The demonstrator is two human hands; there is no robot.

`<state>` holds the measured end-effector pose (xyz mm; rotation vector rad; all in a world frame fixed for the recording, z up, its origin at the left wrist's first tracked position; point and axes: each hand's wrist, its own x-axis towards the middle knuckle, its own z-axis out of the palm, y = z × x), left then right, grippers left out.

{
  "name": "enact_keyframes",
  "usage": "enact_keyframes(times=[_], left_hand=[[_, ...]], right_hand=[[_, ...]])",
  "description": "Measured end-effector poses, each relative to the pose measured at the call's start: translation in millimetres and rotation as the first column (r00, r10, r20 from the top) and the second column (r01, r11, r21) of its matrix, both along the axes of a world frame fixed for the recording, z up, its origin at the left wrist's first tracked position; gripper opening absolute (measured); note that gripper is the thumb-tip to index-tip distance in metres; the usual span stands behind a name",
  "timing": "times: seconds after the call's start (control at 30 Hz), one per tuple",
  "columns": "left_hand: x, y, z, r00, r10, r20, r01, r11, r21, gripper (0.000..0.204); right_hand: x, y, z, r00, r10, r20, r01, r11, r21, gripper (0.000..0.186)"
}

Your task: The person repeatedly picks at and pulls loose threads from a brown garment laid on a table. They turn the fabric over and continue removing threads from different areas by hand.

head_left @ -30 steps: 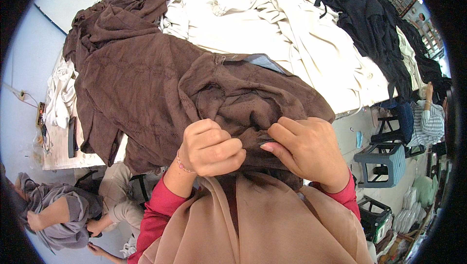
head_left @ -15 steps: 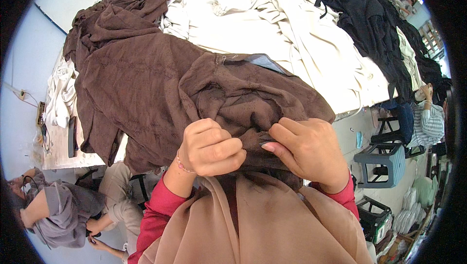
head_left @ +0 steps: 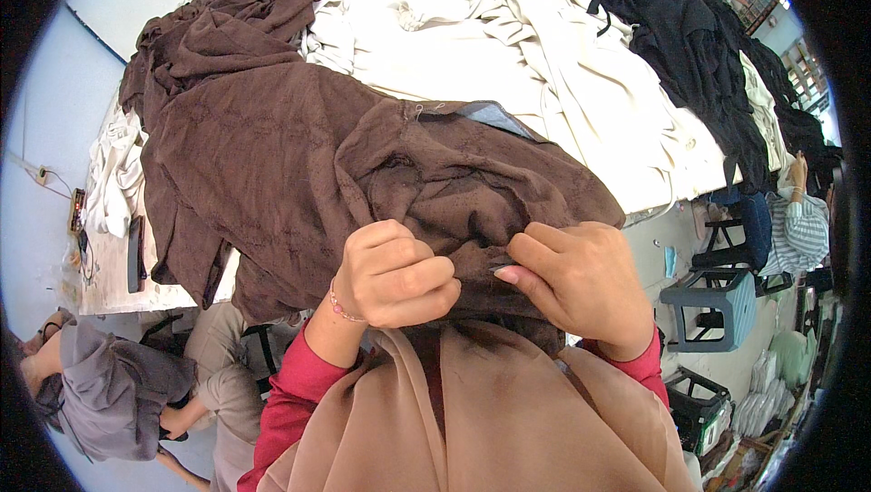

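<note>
A crumpled brown garment (head_left: 263, 156) with a small blue-grey patch on one edge drapes over the table's near side. My left hand (head_left: 395, 279) is curled in a fist on its gathered near part, gripping the cloth. Just right of it, my right hand (head_left: 572, 279) pinches that same cloth between thumb and fingers; a small dark thing by the thumb tip is too small to make out. The bunched folds lie just beyond both hands.
White fabric (head_left: 508, 48) and black fabric (head_left: 671, 75) are heaped on the pale table (head_left: 113, 270). Co-workers sit at lower left (head_left: 109, 392) and right (head_left: 798, 233). Plastic stools (head_left: 712, 297), a crate (head_left: 699, 406) and bundles (head_left: 762, 383) stand on the right-hand floor.
My right hand has shifted very slightly rightward; my left hand is nearly still. The co-worker at lower left has drawn an arm further left.
</note>
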<state>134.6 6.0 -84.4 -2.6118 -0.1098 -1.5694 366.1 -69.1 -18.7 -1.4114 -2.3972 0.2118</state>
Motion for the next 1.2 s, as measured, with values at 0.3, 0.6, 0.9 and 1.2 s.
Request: enact_keyframes(times=[0.3, 0.6, 0.9, 1.2], left_hand=[[0, 1, 1, 1.000, -0.013, -0.009, 0.013, 1.000, -0.005, 0.019], [0, 0, 2, 1.000, -0.001, -0.008, 0.001, 0.999, -0.032, 0.021], [-1, -1, 1, 1.000, -0.002, -0.001, 0.002, 1.000, -0.030, 0.021], [-2, -2, -1, 1.000, 0.007, -0.006, -0.007, 1.000, -0.009, 0.020]], right_hand=[[-1, 3, 1, 0.999, 0.040, 0.018, -0.041, 0.999, 0.026, 0.025], [0, 8, -3, 0.998, 0.055, -0.026, -0.055, 0.998, 0.005, 0.025], [23, 18, -16, 0.804, 0.307, -0.509, -0.368, 0.929, -0.022, 0.027], [9, 11, -31, 0.798, 0.012, -0.603, -0.126, 0.981, -0.147, 0.041]])
